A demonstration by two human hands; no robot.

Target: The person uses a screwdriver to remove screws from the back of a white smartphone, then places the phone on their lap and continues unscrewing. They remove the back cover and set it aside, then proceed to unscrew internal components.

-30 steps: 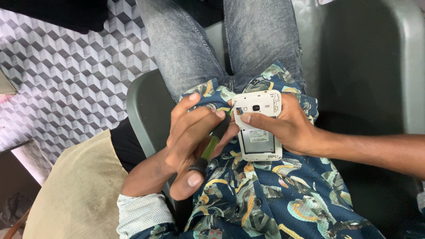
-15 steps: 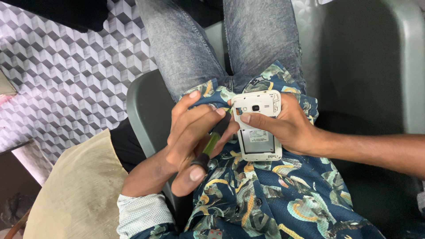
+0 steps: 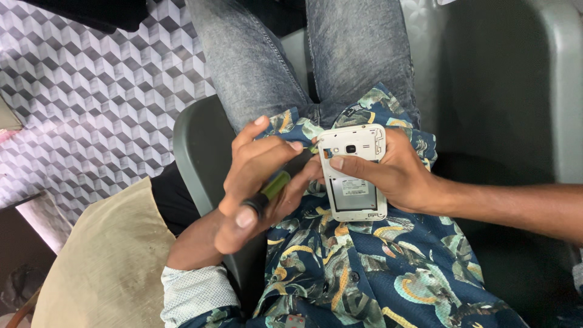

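My right hand [image 3: 401, 173] grips a white phone [image 3: 355, 176] with its back cover off, held face down over my lap, thumb across its middle. My left hand [image 3: 255, 182] is closed around a small screwdriver with a green and black handle [image 3: 267, 191]; its tip reaches the phone's upper left corner. The inner frame, camera lens and battery bay of the phone show.
I sit in a grey plastic chair [image 3: 197, 152], wearing grey jeans [image 3: 255, 54] and a dark patterned shirt [image 3: 364, 273]. A beige cushion [image 3: 103, 267] lies at the lower left. The floor [image 3: 91, 103] has a grey and white cube pattern.
My left hand has shifted slightly around the screwdriver, fingers curling a little differently. The phone stays in the same place.
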